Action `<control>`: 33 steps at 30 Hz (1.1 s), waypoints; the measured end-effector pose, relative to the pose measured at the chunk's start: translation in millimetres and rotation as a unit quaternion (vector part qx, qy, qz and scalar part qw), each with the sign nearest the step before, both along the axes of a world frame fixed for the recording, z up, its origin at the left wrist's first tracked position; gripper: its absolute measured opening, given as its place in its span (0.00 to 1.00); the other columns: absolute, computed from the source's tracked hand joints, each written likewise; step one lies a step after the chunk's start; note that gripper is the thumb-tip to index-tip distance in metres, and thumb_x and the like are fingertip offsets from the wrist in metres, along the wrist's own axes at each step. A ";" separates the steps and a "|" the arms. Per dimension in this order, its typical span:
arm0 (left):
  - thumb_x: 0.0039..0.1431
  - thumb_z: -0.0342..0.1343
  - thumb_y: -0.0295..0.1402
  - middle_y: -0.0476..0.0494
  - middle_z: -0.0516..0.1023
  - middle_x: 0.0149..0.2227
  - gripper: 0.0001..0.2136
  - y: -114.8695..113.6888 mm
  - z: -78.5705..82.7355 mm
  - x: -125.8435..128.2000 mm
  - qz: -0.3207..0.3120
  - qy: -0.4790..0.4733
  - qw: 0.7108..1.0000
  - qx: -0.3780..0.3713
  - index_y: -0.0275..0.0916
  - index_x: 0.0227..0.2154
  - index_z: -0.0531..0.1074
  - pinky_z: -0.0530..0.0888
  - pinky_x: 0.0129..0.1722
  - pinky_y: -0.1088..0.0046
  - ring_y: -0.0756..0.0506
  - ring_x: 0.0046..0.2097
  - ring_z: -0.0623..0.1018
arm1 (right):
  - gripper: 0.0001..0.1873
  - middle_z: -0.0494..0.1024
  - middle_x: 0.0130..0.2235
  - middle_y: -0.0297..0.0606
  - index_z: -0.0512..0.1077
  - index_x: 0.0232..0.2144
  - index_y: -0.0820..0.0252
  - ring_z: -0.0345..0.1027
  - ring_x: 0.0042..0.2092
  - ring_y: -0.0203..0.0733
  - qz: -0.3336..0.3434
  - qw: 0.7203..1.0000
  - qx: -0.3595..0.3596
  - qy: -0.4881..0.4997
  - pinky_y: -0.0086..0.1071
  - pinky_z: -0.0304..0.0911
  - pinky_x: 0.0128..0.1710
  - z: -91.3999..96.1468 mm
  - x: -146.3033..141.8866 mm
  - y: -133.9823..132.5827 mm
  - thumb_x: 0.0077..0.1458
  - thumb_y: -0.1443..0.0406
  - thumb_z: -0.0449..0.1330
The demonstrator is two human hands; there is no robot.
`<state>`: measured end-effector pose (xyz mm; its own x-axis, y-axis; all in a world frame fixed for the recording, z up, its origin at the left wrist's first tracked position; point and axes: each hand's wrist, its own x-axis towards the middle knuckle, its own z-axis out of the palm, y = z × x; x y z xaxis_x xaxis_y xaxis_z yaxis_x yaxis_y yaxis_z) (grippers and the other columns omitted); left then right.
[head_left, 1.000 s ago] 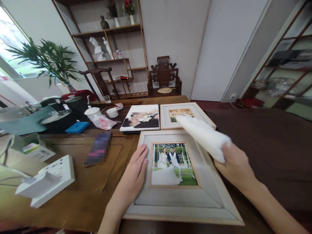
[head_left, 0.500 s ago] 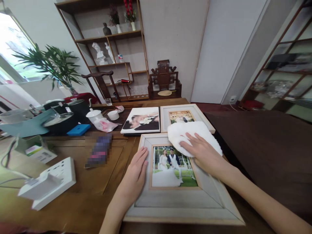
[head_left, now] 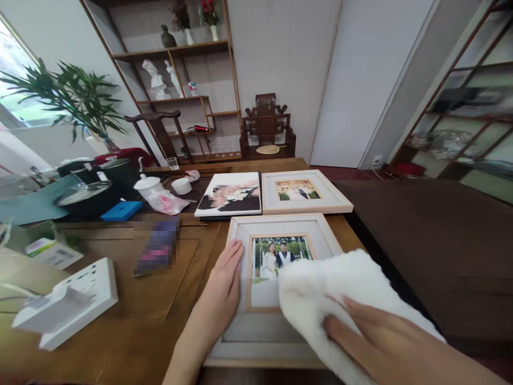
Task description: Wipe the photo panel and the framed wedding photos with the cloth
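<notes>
A pale picture frame (head_left: 260, 326) holding a photo of two people lies flat near the table's front edge. My left hand (head_left: 222, 280) rests on its left side, palm down with fingers stretched out. A fluffy white cloth (head_left: 320, 278) covers the lower right of the frame and part of the photo. Gripping that cloth is my right hand (head_left: 368, 331), slightly blurred, its fingers pressed into the folds. Just behind lie a second wooden picture frame (head_left: 336, 198) and a photo panel (head_left: 208, 195) on a dark backing.
On the wooden table (head_left: 184, 331) to the left are a white power strip (head_left: 96, 291), a small open box (head_left: 56, 248), a pixelated object (head_left: 158, 246) and a blue box (head_left: 122, 210). Farther back stand a white teapot (head_left: 149, 185), a white cup (head_left: 181, 185) and dark pots (head_left: 86, 198).
My right hand has drawn the white cloth from the frame's upper right corner down toward me, uncovering the frame behind. My left hand stays on the frame's left side. The view has shifted slightly.
</notes>
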<state>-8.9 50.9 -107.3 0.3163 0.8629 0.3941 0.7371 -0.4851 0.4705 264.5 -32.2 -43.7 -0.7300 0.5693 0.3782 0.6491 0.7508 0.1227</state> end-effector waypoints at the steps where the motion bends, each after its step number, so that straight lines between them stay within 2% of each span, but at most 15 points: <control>1: 0.64 0.39 0.29 0.34 0.63 0.61 0.20 -0.4 -0.6 0.1 0.000 -0.002 1.000 0.000 0.33 0.56 0.63 0.61 0.62 0.57 0.43 0.63 0.60 | 0.30 0.78 0.41 0.41 0.66 0.46 0.57 0.72 0.41 0.46 -0.030 1.000 -0.003 0.000 0.33 0.68 0.37 -4.2 -0.8 4.7 0.37 0.75 0.48; 4: 0.64 0.39 0.30 0.34 0.63 0.61 0.20 -1.5 -0.9 0.8 0.000 -0.008 1.000 0.002 0.32 0.56 0.63 0.61 0.62 0.57 0.43 0.63 0.60 | 0.34 0.75 0.46 0.50 0.63 0.51 0.63 0.69 0.48 0.53 -0.136 0.991 0.005 0.021 0.41 0.68 0.41 -18.6 -2.9 34.9 0.38 0.77 0.47; 7: 0.65 0.39 0.31 0.33 0.65 0.60 0.20 -2.1 0.8 1.6 0.003 -0.011 1.000 -0.003 0.29 0.55 0.65 0.61 0.62 0.57 0.42 0.63 0.61 | 0.31 0.75 0.40 0.53 0.59 0.55 0.68 0.70 0.42 0.57 -0.228 0.972 -0.030 0.056 0.47 0.68 0.37 -24.0 -2.8 80.1 0.45 0.75 0.46; 10: 0.65 0.39 0.33 0.32 0.65 0.60 0.20 -2.5 3.0 2.2 0.010 -0.012 1.000 -0.010 0.28 0.54 0.66 0.60 0.62 0.58 0.42 0.63 0.61 | 0.33 0.73 0.46 0.56 0.58 0.56 0.68 0.66 0.49 0.60 -0.197 0.978 -0.055 0.033 0.49 0.65 0.43 -21.9 -2.8 116.7 0.43 0.78 0.46; 12: 0.65 0.39 0.33 0.31 0.65 0.59 0.21 -2.5 3.8 2.6 0.014 -0.014 1.000 -0.011 0.27 0.54 0.66 0.60 0.62 0.59 0.42 0.63 0.61 | 0.38 0.72 0.48 0.54 0.58 0.57 0.67 0.58 0.57 0.60 -0.156 0.986 -0.059 -0.001 0.52 0.59 0.51 -21.3 -4.3 124.6 0.40 0.81 0.46; 14: 0.65 0.39 0.33 0.31 0.65 0.59 0.20 -2.0 3.5 2.9 0.017 -0.017 1.000 -0.011 0.27 0.54 0.66 0.60 0.62 0.60 0.43 0.63 0.62 | 0.42 0.73 0.48 0.50 0.57 0.58 0.64 0.53 0.61 0.57 -0.133 0.988 -0.075 -0.024 0.54 0.53 0.56 -22.1 -6.3 116.0 0.37 0.82 0.45; 17: 0.65 0.39 0.32 0.32 0.66 0.59 0.20 -0.2 1.4 3.1 0.019 -0.024 1.000 -0.003 0.27 0.53 0.66 0.60 0.62 0.61 0.43 0.62 0.62 | 0.43 0.71 0.53 0.48 0.61 0.56 0.61 0.52 0.61 0.57 -0.094 0.988 -0.117 -0.043 0.55 0.51 0.57 -20.6 -8.1 79.1 0.33 0.82 0.46; 20: 0.65 0.39 0.32 0.31 0.67 0.58 0.20 1.5 -0.6 3.0 0.018 -0.023 1.000 0.004 0.27 0.53 0.67 0.60 0.62 0.59 0.43 0.62 0.63 | 0.36 0.69 0.56 0.48 0.66 0.51 0.60 0.58 0.58 0.61 -0.032 0.991 -0.126 -0.041 0.56 0.56 0.54 -11.2 -7.1 34.1 0.35 0.80 0.50; 24: 0.65 0.39 0.32 0.32 0.66 0.59 0.20 1.0 0.2 2.8 0.019 -0.015 1.000 -0.006 0.27 0.53 0.66 0.61 0.62 0.59 0.43 0.62 0.62 | 0.26 0.72 0.54 0.39 0.69 0.46 0.52 0.66 0.53 0.52 0.044 0.993 -0.113 -0.014 0.43 0.64 0.51 4.4 -4.3 -2.1 0.44 0.76 0.51; 26: 0.65 0.39 0.32 0.32 0.66 0.59 0.20 0.1 1.6 2.7 0.018 -0.012 1.000 -0.009 0.28 0.53 0.66 0.60 0.62 0.59 0.43 0.63 0.62 | 0.27 0.74 0.51 0.38 0.69 0.45 0.51 0.67 0.52 0.50 0.042 0.991 -0.126 -0.008 0.39 0.65 0.51 6.7 -4.0 -5.3 0.43 0.76 0.51; 28: 0.65 0.39 0.32 0.32 0.66 0.59 0.20 -0.6 2.7 2.5 0.016 -0.009 1.000 -0.009 0.27 0.54 0.66 0.60 0.62 0.60 0.43 0.63 0.62 | 0.32 0.75 0.50 0.40 0.68 0.47 0.51 0.67 0.52 0.50 0.003 0.989 -0.149 -0.010 0.39 0.66 0.50 3.6 -4.3 1.4 0.37 0.77 0.51; 30: 0.65 0.39 0.32 0.32 0.66 0.59 0.20 -0.9 3.3 2.3 0.013 -0.007 1.000 -0.011 0.27 0.54 0.65 0.60 0.62 0.60 0.43 0.63 0.62 | 0.38 0.72 0.53 0.44 0.66 0.50 0.54 0.64 0.55 0.52 -0.040 0.986 -0.160 -0.013 0.41 0.66 0.49 -3.0 -3.7 18.3 0.33 0.78 0.50; 33: 0.65 0.39 0.32 0.31 0.65 0.59 0.20 -0.6 3.1 1.8 0.011 -0.007 1.000 -0.011 0.26 0.54 0.65 0.60 0.62 0.60 0.43 0.63 0.62 | 0.40 0.66 0.57 0.50 0.62 0.55 0.58 0.56 0.60 0.56 -0.092 0.987 -0.134 0.000 0.48 0.63 0.52 -12.1 -0.1 59.5 0.35 0.79 0.49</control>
